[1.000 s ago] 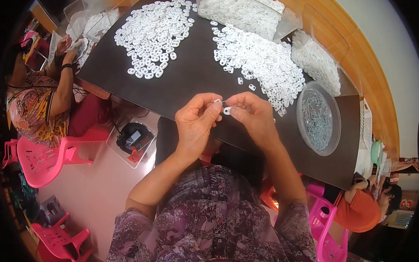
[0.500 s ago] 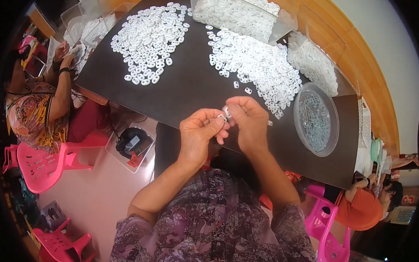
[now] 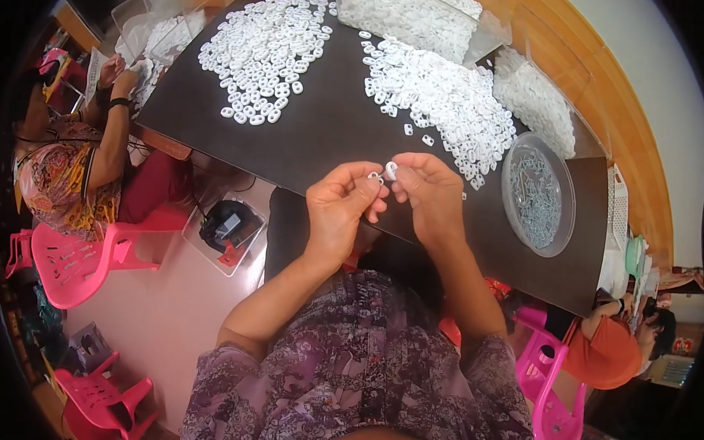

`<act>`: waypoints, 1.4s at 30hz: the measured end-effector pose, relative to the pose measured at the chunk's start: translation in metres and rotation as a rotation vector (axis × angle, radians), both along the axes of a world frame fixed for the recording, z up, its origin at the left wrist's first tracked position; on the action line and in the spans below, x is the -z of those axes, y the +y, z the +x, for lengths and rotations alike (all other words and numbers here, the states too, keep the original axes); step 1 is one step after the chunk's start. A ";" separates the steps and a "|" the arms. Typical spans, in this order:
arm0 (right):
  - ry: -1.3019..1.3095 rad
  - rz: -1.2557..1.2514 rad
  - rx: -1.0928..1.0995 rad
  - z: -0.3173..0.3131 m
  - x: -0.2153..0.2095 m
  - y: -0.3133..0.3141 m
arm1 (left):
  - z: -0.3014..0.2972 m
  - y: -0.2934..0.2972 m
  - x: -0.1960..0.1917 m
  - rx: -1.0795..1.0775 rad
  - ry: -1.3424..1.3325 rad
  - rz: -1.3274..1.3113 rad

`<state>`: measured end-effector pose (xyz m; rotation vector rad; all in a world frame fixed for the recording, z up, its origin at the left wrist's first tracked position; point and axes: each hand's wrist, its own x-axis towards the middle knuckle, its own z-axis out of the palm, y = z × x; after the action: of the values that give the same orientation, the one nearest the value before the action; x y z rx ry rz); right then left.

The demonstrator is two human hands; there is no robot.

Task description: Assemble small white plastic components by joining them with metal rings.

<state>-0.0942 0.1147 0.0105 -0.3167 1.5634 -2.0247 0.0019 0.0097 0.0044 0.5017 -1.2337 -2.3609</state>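
The left hand [image 3: 338, 212] grips a small white plastic piece [image 3: 375, 176] between thumb and fingers. The right hand [image 3: 434, 193] grips a rounded white plastic part [image 3: 391, 171] just beside it. Both hands are positioned at the near edge of the dark brown table [image 3: 324, 134]. Table layout: white oval two-holed pieces [image 3: 265, 54], piled left; small white holed pieces [image 3: 441, 99], heaped right of these; round clear plastic dish [image 3: 567, 217] containing slender blue-grey metal parts [image 3: 536, 199], far right.
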 end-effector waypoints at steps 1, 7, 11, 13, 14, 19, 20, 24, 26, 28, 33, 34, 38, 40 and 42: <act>-0.024 -0.008 -0.007 0.000 0.002 -0.001 | 0.002 0.001 0.001 0.009 -0.003 -0.022; -0.027 0.008 -0.008 0.006 -0.003 -0.005 | 0.007 -0.001 0.003 -0.011 -0.021 -0.049; 0.039 0.036 -0.020 0.007 0.001 -0.006 | 0.008 -0.001 0.001 -0.020 -0.059 -0.100; 0.060 0.040 -0.016 0.008 0.000 -0.007 | 0.008 -0.001 -0.001 -0.023 -0.057 -0.090; 0.078 0.043 -0.010 0.009 -0.001 -0.008 | 0.009 -0.001 -0.001 -0.022 -0.056 -0.082; 0.220 0.081 0.001 0.013 -0.002 -0.009 | 0.010 0.000 0.001 -0.051 -0.085 -0.159; 0.268 0.078 0.013 0.014 -0.001 -0.009 | 0.010 0.001 0.002 -0.060 -0.082 -0.186; 0.324 0.070 0.028 0.022 -0.003 -0.012 | 0.010 0.002 0.003 -0.066 -0.108 -0.199; 0.354 0.074 0.006 0.023 -0.004 -0.012 | 0.009 0.001 0.003 -0.063 -0.077 -0.191; 0.365 0.066 0.008 0.022 0.003 -0.011 | 0.008 0.001 0.004 -0.064 -0.045 -0.187; 0.414 0.068 0.009 0.023 0.001 -0.010 | 0.008 -0.003 0.010 -0.004 0.027 -0.133; 0.395 0.082 -0.010 0.023 -0.001 -0.008 | 0.008 -0.003 0.010 0.011 0.025 -0.134; 0.383 0.085 -0.040 0.021 0.002 -0.006 | 0.009 -0.005 0.010 0.043 0.000 -0.185; 0.371 0.088 -0.029 0.021 0.000 -0.006 | 0.009 -0.007 0.009 0.055 -0.009 -0.206; 0.360 0.092 -0.017 0.021 -0.001 -0.005 | 0.008 -0.007 0.006 0.067 -0.016 -0.227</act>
<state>-0.0734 0.1101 0.0118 -0.6871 1.8520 -1.9527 0.0098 0.0032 -0.0014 0.4111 -1.5245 -2.2362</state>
